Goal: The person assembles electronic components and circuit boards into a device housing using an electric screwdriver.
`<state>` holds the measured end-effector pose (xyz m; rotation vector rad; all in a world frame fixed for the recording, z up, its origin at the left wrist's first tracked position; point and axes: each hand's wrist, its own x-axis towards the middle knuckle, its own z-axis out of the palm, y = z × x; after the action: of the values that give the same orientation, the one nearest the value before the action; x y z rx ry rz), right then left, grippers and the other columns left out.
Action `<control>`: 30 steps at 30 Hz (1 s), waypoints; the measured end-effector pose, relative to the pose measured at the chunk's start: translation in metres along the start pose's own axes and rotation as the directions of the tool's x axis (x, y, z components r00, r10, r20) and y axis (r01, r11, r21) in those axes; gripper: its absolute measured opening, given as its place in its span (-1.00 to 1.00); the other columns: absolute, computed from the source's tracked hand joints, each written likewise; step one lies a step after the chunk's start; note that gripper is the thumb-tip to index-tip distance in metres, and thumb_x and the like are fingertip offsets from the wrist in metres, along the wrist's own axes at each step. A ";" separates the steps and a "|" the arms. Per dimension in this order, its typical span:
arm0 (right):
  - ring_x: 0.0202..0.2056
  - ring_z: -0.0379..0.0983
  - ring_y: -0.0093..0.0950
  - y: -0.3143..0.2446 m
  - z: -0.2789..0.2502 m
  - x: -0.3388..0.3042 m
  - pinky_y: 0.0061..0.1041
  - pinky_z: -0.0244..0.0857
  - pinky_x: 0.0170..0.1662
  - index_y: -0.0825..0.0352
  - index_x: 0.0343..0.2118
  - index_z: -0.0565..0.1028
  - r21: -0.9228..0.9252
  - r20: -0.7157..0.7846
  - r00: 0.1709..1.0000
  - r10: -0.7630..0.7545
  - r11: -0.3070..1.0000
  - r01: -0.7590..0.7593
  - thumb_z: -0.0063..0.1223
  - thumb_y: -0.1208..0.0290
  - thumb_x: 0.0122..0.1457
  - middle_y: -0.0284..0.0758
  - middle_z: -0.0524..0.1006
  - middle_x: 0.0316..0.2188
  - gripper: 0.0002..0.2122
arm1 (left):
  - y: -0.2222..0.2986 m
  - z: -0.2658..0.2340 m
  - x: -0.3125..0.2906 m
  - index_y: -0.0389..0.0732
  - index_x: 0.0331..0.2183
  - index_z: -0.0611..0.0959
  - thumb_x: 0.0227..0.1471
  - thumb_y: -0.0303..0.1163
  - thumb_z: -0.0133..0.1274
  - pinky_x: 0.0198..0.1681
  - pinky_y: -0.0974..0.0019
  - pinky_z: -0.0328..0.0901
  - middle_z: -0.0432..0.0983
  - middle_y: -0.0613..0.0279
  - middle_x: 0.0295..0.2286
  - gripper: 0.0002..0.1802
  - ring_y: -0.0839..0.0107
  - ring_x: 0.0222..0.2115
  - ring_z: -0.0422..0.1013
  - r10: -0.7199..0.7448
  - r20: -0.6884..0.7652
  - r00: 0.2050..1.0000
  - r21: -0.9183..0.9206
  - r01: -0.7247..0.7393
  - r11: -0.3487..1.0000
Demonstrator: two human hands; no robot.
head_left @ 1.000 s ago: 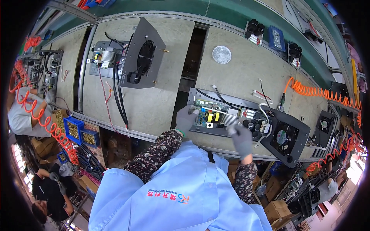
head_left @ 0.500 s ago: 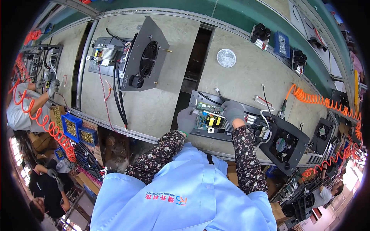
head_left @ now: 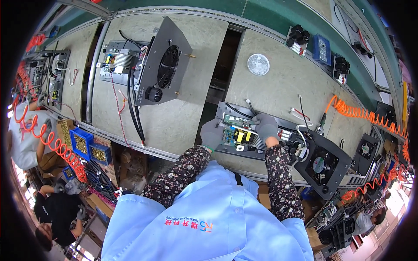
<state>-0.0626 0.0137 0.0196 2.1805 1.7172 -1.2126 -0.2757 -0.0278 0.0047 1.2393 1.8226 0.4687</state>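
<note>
A grey metal chassis (head_left: 257, 155) lies on the bench in front of me, with a circuit board (head_left: 234, 136) in it that carries yellow transformers. My left hand (head_left: 212, 134), in a grey glove, closes around the left end of the board. The fingers of my right hand (head_left: 265, 126), gloved too, are bent onto the board's upper right part; their tips are partly hidden. A silver bar runs across the board between both hands. To the right, a black fan panel (head_left: 324, 167) is joined to the chassis by white and black wires.
A second unit with an upright fan panel (head_left: 180, 61) stands at the left. A round dish of small parts (head_left: 258, 65) sits farther back. Orange coiled hose (head_left: 348, 108) lies at the right, blue screw bins (head_left: 81, 143) stand at the lower left. A gap splits the bench. Co-workers are on both sides.
The right hand's fingers have shifted slightly on the board, while the left hand keeps its place. The bench appears moved a little in view. A co-worker at the left has moved their arms.
</note>
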 end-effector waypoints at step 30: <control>-0.32 0.49 -0.34 -0.005 -0.002 -0.002 -0.39 0.35 -0.25 0.09 -0.39 0.58 -0.074 0.007 0.999 0.051 0.996 -0.050 0.26 0.38 -0.21 -0.33 0.56 -0.45 -0.77 | -0.002 -0.003 0.003 -0.22 -0.45 0.61 -0.11 -0.33 0.05 -0.50 0.17 0.29 0.49 0.00 -0.59 -0.82 0.10 -0.54 0.45 0.082 0.038 0.996 -0.023 -0.081 0.996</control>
<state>-0.0656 0.0148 0.0239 2.1590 1.6649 -1.1263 -0.2792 -0.0255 0.0035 1.3034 1.7355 0.5050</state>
